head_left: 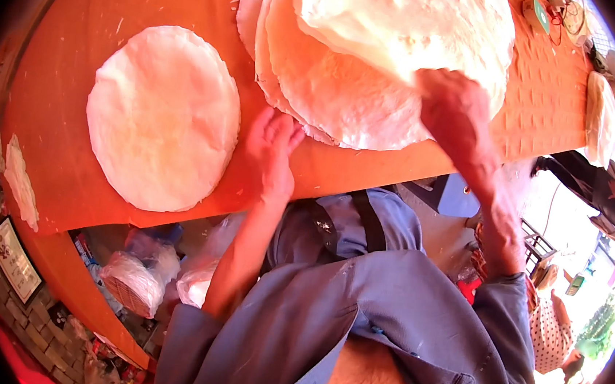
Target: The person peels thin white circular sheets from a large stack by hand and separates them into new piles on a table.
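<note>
A stack of large, thin round flatbreads (331, 92) lies on the orange-covered table (353, 170) in front of me. Over the stack, the top flatbread (403, 17) is shifted toward the far side, and its near edge looks raised. My right hand (455, 106) is closed at that edge; its fingertips are partly hidden. My left hand (274, 141) rests near the front edge of the table, close to the stack's lower left side, with fingers apart and nothing in them. One more round flatbread (164, 121) lies flat by itself to the left.
Plastic-wrapped bundles (141, 276) sit below the table at the left. A blue box-like object (457, 196) stands under the table edge. At the far right hangs a pale flatbread-like sheet (602, 119), with another person's dark clothing (579, 175) nearby. A framed paper (15, 260) is at lower left.
</note>
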{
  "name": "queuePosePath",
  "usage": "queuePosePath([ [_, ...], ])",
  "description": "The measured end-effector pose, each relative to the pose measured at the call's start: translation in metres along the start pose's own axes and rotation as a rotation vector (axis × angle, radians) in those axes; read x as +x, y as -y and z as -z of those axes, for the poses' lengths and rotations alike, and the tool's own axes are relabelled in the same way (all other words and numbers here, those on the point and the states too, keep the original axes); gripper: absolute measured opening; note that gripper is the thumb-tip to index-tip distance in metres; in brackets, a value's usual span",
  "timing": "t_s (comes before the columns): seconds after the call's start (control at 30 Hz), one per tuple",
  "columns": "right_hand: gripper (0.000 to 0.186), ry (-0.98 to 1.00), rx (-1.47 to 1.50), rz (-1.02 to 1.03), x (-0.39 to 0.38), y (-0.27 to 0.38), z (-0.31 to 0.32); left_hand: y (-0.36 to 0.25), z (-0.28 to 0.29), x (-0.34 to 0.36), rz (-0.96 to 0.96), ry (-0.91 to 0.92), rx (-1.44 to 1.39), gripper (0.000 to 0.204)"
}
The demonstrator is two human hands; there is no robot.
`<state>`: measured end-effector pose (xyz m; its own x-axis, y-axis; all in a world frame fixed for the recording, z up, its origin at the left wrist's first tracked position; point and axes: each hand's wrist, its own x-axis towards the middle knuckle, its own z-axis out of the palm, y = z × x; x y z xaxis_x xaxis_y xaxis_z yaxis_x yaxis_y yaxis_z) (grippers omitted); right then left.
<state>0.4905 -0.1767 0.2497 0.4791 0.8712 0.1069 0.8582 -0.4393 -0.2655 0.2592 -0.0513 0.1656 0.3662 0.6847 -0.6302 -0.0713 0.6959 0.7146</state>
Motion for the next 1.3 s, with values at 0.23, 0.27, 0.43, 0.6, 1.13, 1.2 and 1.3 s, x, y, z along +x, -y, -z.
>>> queuePosePath([
  [0.23,0.009,0.149,0.054,-0.024,-0.007,0.035,-0.047,-0.029,-0.010,0.042,0.039,0.080,0.010,0.030],
  [0.27,0.009,0.120,0.072,-0.027,0.000,0.039,-0.043,-0.029,-0.012,0.048,0.107,0.130,-0.069,0.029],
  [0.43,0.011,0.017,0.205,-0.006,-0.011,0.041,-0.061,-0.036,-0.015,0.058,0.180,0.328,-0.108,0.029],
  [0.6,0.033,0.007,0.282,-0.017,0.009,0.063,-0.056,-0.037,-0.023,0.061,0.157,0.425,-0.150,0.027],
  [1.13,0.026,0.176,0.098,-0.283,0.033,-0.021,0.034,-0.003,0.001,0.016,0.223,0.450,-0.033,0.026],
  [1.2,0.014,-0.367,-0.082,-0.259,0.033,-0.066,0.110,0.009,0.002,0.024,0.249,0.498,0.007,0.026],
  [1.3,0.026,-0.049,-0.082,-0.144,0.033,0.019,0.190,0.001,0.011,0.020,0.212,0.432,0.094,0.027],
])
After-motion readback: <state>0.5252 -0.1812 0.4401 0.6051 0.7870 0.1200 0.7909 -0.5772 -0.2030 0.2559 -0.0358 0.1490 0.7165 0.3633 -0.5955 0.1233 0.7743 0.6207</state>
